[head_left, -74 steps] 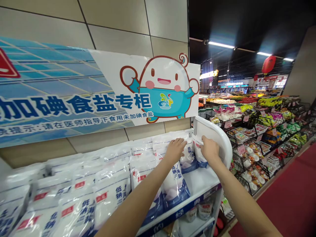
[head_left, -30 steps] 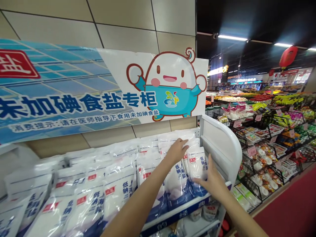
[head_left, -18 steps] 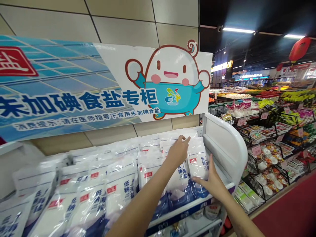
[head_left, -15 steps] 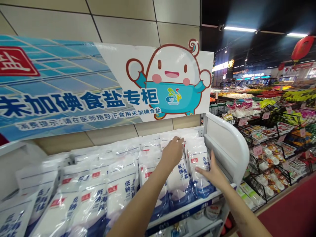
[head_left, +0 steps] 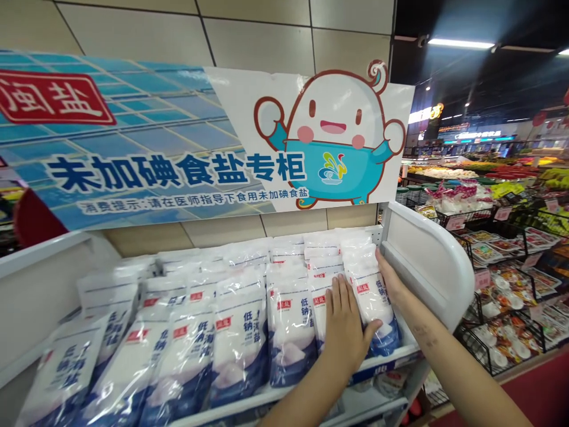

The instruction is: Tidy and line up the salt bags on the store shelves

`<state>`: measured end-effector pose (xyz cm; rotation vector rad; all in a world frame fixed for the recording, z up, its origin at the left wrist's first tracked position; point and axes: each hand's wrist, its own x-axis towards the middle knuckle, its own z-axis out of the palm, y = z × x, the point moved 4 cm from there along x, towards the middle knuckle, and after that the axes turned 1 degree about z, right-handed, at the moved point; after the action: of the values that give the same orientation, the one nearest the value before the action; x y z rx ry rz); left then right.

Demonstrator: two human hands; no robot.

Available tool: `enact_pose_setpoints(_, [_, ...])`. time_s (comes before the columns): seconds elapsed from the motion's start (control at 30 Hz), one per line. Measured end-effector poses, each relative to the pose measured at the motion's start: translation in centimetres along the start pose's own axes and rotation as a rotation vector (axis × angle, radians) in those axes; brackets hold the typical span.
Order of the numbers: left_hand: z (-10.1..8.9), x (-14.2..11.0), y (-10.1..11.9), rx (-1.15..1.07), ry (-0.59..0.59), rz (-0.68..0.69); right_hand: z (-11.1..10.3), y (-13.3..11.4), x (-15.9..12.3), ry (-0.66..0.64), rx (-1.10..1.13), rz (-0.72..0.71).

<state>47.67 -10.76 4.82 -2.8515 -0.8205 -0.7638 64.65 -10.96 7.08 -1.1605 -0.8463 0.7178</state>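
My left hand [head_left: 349, 326] lies flat against the front of a salt bag [head_left: 320, 290], fingers stretched upward and thumb spread to the right. Its thumb reaches the lower part of the rightmost salt bag [head_left: 367, 290], a white and blue pouch with a red label. Along that bag's right edge rests my right hand [head_left: 390, 279], fingers extended, their tips partly hidden by the bag. Neither hand grips anything that I can see. Left of my hands, another salt bag [head_left: 291, 320] leans upright in the row.
Several more salt bags [head_left: 237, 338] fill the white shelf, some tilted at the left. The shelf's curved side panel [head_left: 431, 261] stands close to my right arm. Above hangs a blue and white sign [head_left: 186, 172]. Produce and packaged food racks [head_left: 502, 279] stand at the right.
My left hand has come down from the bag tops to a bag's front. My right hand has moved up along the rightmost bag's side. The view has shifted left.
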Motion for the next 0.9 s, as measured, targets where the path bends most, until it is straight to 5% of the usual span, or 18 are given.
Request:
enact_pose_setpoints(0.1, [0.2, -0.8, 0.3, -0.01, 0.032, -0.008, -0.6, -0.3, -0.5, -0.026, 0.046, 0.04])
enact_pose_setpoints(0.27, [-0.7, -5.5, -1.4, 0.083, 0.104, -0.11, -3.0, 0.7, -5.0, 0.225, -0.236, 0.17])
enact_pose_setpoints(0.4, [-0.8, -8.2, -2.6, 0.123, 0.098, -0.088, -1.5, 1.6, -7.1, 0.073, -0.246, 0.09])
enact_pose_setpoints(0.5, [-1.1, -8.5, -2.9, 0.108, 0.102, -0.073, -0.9, 1.8, -7.2, 0.01, -0.317, 0.007])
enact_pose_setpoints(0.7, [-3.1, -8.7, -3.0, 0.049, 0.152, 0.008, -3.6, 4.2, -9.1, 0.155, -0.555, 0.099])
enact_pose_setpoints(0.9, [-4.0, -9.1, -2.6, -0.024, 0.124, 0.104, -1.3, 3.7, -11.6, 0.168, -0.837, -0.159])
